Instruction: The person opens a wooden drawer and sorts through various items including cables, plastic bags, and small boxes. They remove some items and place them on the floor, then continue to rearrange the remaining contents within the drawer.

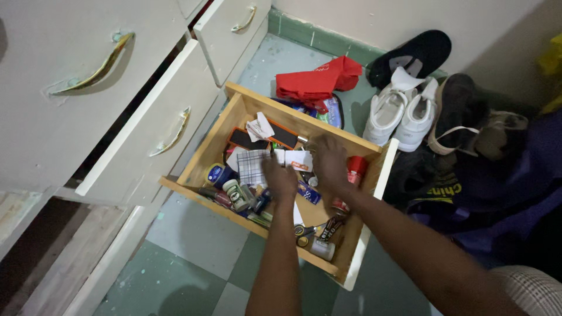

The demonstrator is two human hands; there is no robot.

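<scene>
L hand [280, 178] is down in a pulled-out wooden drawer [206, 153] w/ a white front, which sits on the floor. Its grip looks closed on the edge of a checked, folded cloth/paper [253, 166], fingers curled; can't tell how firm. R hand [329, 162] is just beside it, palm down, blurred — can't tell if that grip is open or closed, or if it holds anything. It hovers over a white packet w/ orange print [299, 160]. Just right of the R hand: a red cylindrical can [356, 169]. Left of the L grip: a round blue-lidded jar [216, 173] & a small white bottle [236, 193]. Beyond both hands: a black flat case w/ orange trim [285, 136]. Outside the drawer, further off: red folded cloth [319, 79], pair of white sneakers [401, 114], grey-white cabinet drawers w/ brass handles [153, 126].
</scene>
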